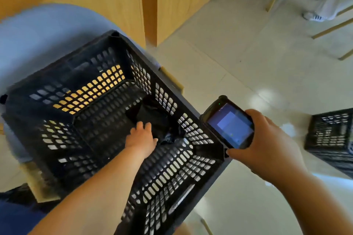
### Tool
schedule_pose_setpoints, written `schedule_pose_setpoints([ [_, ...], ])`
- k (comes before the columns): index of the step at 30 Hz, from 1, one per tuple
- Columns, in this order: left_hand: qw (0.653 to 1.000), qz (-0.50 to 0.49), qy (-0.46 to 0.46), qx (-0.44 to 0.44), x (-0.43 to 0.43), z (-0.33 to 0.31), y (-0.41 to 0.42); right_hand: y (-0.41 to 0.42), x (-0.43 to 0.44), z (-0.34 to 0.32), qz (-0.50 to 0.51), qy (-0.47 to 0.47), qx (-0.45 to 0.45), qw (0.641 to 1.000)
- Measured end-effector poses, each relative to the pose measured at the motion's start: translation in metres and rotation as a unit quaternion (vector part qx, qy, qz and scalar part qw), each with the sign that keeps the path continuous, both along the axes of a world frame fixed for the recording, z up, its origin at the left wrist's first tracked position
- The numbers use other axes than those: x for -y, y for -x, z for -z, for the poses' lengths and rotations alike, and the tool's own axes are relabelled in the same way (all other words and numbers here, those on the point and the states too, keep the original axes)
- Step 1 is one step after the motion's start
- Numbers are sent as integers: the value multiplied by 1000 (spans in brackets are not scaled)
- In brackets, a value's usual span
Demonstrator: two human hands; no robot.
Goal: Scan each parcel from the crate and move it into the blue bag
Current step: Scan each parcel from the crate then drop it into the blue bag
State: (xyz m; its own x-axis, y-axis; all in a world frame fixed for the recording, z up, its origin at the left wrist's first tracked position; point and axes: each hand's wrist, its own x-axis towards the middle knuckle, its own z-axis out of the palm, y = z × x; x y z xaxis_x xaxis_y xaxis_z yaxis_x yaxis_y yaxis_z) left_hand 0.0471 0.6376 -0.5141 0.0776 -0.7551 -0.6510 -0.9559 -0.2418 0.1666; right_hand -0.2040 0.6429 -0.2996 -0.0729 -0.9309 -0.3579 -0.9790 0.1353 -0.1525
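The black lattice crate (pixel 107 120) stands open-topped, and its floor is bare except in the corner nearest the handheld scanner, where a black plastic-wrapped parcel (pixel 154 118) lies crumpled. The parcel's long axis runs roughly from that corner toward the crate's middle, though its dark outline blurs into the crate floor. The left hand (pixel 141 139) reaches down inside the crate, forearm crossing the near wall, fingers spread apart and resting at the parcel's edge, not clamped on it. Just outside the crate's right rim, the right hand (pixel 267 145) grips the scanner (pixel 229 126), fingers wrapped round its body, lit screen facing up. The blue bag (pixel 38 44) bulges behind the crate's far-left side. A second black crate (pixel 330 137) sits on the pale floor (pixel 219 63) well right of the first crate.
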Motion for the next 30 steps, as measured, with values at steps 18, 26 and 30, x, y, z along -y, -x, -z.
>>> schedule_pose_setpoints([
  [18,998,-25,10,52,47,84,-18,-33,12,55,38,27,63,997],
  [26,992,-121,25,-18,1,68,-34,-32,1,46,26,22,44,998],
  [30,973,-202,65,-86,-2,41,-49,-34,-6,36,25,33,45,998],
])
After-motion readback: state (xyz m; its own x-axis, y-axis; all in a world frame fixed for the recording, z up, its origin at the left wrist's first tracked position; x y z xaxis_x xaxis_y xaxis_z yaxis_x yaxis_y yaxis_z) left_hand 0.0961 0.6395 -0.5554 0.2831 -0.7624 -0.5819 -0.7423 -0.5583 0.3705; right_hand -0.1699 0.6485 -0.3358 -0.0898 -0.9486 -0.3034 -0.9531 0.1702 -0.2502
